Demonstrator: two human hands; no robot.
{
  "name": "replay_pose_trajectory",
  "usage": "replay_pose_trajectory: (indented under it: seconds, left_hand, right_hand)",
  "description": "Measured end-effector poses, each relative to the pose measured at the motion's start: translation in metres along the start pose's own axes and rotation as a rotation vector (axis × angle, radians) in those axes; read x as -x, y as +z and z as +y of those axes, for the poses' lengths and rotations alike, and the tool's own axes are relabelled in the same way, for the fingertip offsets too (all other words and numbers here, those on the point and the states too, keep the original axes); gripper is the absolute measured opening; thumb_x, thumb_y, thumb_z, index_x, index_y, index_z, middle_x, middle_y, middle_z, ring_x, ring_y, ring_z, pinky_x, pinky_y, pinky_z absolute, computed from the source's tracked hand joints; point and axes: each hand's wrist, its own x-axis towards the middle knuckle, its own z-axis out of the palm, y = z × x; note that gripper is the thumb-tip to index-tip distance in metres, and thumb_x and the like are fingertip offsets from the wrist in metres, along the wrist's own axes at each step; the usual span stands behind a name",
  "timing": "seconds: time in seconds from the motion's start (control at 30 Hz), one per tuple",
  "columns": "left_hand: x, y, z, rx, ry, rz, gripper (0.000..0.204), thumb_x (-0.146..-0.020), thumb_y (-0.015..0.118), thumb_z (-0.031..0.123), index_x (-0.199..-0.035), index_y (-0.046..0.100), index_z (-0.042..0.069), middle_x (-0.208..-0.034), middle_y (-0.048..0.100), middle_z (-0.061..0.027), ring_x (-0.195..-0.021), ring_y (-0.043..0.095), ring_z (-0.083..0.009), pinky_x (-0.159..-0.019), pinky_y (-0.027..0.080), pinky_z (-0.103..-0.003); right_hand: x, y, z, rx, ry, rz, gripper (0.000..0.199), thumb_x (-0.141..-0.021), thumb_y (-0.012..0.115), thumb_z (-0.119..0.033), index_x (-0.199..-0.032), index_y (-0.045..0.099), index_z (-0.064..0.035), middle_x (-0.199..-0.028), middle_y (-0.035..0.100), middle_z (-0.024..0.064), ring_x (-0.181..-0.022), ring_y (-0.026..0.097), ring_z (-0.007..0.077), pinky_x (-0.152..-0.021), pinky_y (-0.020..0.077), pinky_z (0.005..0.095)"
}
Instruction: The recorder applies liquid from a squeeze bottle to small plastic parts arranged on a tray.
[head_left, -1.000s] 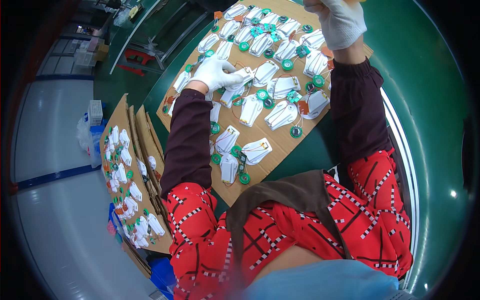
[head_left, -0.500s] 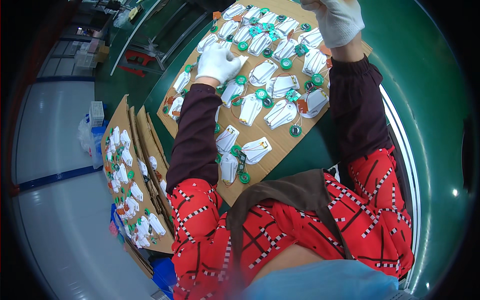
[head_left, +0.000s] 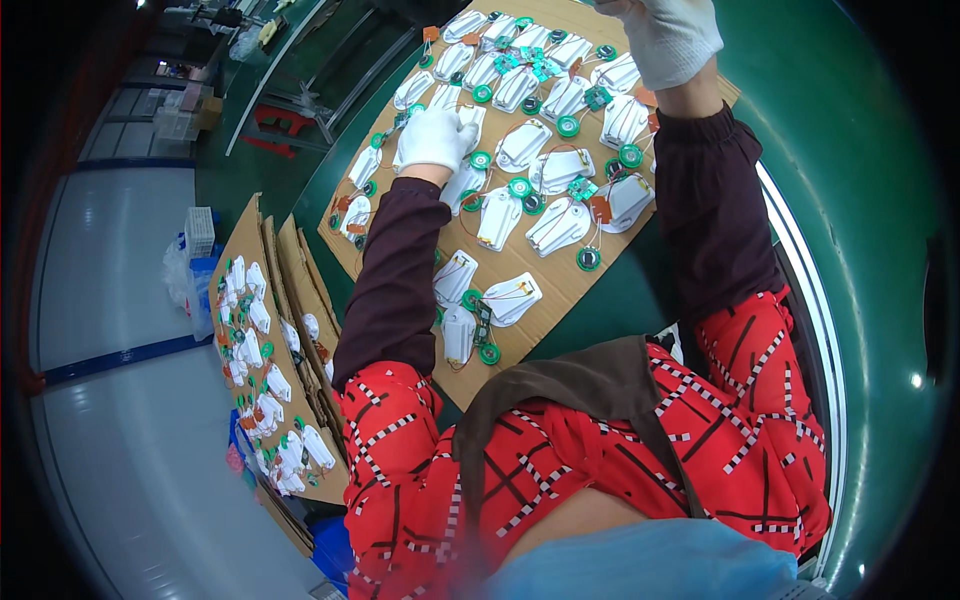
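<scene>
My left hand (head_left: 436, 139), in a white knit glove, is low over the cardboard sheet (head_left: 552, 293), its fingers curled in. A white plastic housing (head_left: 472, 120) lies right at its fingertips; whether the fingers grip it is hidden. Raised over the sheet's far right corner, my right hand (head_left: 672, 42) wears the same kind of glove. Its fingers are bent and partly cut off by the upper edge, so anything between them is out of sight. Around both hands lie several white housings (head_left: 523, 145) with thin wires, round green-rimmed parts (head_left: 568, 126) and small green circuit boards (head_left: 582, 190).
On the left, another cardboard sheet (head_left: 318, 485) carries similar housings, with more cardboard (head_left: 292, 258) layered beside it. A white basket (head_left: 199, 230) stands farther left. Beyond the work surface is a red stool-like object (head_left: 278, 130). Green floor (head_left: 850, 200) lies to the right.
My left hand has drawn slightly nearer to me, and the white housing beside its fingers now shows more fully. The right hand stays raised, nearly in place. The view has shifted a little.
</scene>
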Motion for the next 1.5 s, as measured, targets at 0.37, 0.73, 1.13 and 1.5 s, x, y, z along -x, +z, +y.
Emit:
replay_pose_trajectory:
  seconds: [0.37,0.73,1.13,1.5]
  left_hand:
    - [0.002,-0.009,-0.026,0.433,0.11,-0.063,0.023,-0.075,0.062,0.012,-0.095,0.069,0.003,-0.092,0.068,-0.0135,-0.086,0.065,-0.0214,-0.077,0.049,-0.03]
    - [-0.059,-0.003,-0.019,0.067,-0.268,-0.037,0.027,-0.078,0.058,0.023,-0.098,0.069,0.009,-0.103,0.065,-0.0167,-0.097,0.062,-0.0301,-0.084,0.049,-0.037]
    - [-0.044,0.007,0.001,-0.066,-0.118,0.185,0.018,-0.083,0.054,0.015,-0.096,0.064,0.007,-0.094,0.066,-0.0131,-0.091,0.063,-0.0285,-0.078,0.051,-0.038]
    - [-0.053,0.025,-0.022,0.09,-0.105,0.327,0.023,-0.086,0.051,0.026,-0.099,0.052,0.006,-0.086,0.065,-0.0217,-0.083,0.063,-0.0372,-0.074,0.05,-0.046]
  right_hand:
    - [-0.004,-0.005,-0.008,0.025,-0.038,0.033,0.028,-0.079,0.069,-0.017,-0.102,0.06,-0.0043,-0.084,0.063,0.0021,-0.064,0.055,0.0083,-0.056,0.0422,0.0209]
    - [-0.001,-0.006,-0.011,-0.021,-0.04,0.044,0.026,-0.079,0.069,-0.014,-0.101,0.06,-0.0038,-0.082,0.062,0.0022,-0.064,0.054,0.009,-0.058,0.0424,0.0212]
    - [-0.005,-0.007,-0.012,-0.004,-0.033,0.064,0.024,-0.079,0.069,-0.015,-0.1,0.06,-0.0047,-0.081,0.062,0.002,-0.062,0.054,0.0089,-0.056,0.0421,0.0217]
    - [-0.005,-0.006,-0.009,-0.007,-0.041,0.047,0.027,-0.08,0.068,-0.015,-0.103,0.058,-0.0051,-0.082,0.062,0.0016,-0.062,0.054,0.009,-0.055,0.0415,0.0221]
